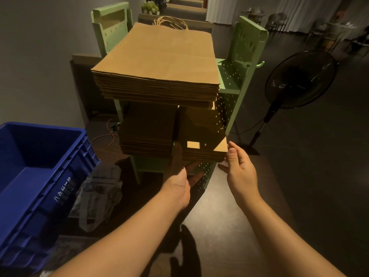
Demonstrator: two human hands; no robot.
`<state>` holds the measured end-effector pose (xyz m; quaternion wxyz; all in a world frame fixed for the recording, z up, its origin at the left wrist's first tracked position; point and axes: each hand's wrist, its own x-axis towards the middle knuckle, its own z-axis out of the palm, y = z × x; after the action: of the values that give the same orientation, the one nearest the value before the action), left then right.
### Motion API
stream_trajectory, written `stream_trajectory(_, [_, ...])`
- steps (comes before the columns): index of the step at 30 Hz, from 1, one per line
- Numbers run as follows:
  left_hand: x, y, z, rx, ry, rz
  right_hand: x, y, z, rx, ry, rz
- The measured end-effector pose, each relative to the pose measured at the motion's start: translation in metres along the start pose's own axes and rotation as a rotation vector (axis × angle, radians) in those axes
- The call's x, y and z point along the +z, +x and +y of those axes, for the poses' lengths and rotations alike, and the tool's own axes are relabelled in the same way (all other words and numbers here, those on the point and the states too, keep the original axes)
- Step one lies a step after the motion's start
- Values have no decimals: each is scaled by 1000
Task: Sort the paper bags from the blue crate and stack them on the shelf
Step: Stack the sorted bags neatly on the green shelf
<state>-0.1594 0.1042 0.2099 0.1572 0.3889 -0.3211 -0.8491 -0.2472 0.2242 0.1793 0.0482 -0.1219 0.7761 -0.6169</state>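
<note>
Both hands framed the small stack of flat brown paper bags (201,136) on the green metal shelf's (247,48) lower level: left hand (177,176) against its near-left side, right hand (239,166) with relaxed open fingers touching its right corner, holding nothing, apparently to square it. Left fingers were shadowed. Far left stood the blue plastic crate (40,166), seemingly emptied.

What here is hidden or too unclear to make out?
Head view:
- Blue crate: cut off by the left edge; its near wall hides part of the floor inside.
- Left hand: fingers in shadow against the lower right stack, so the grip is unclear.
- Writing on the crate: too small to read.
- Shelf below the lower stacks: dark, contents unseen.
- Back of the room: blurred and dim.
</note>
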Motion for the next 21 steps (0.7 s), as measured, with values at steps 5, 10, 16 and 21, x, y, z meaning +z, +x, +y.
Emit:
stream_trajectory(5, [8, -3, 6, -112, 108, 19, 10, 0, -9, 181, 219, -54])
stream_trajectory(10, [10, 4, 6, -188, 89, 89, 16, 7, -24, 262, 333, -57])
stream_trajectory(16, [5, 2, 2, -209, 40, 134, 14, 5, -23, 268, 333, -38])
stream_trajectory(21, [4, -4, 1, -200, 47, 128, 15, -1, -20, 278, 346, -18])
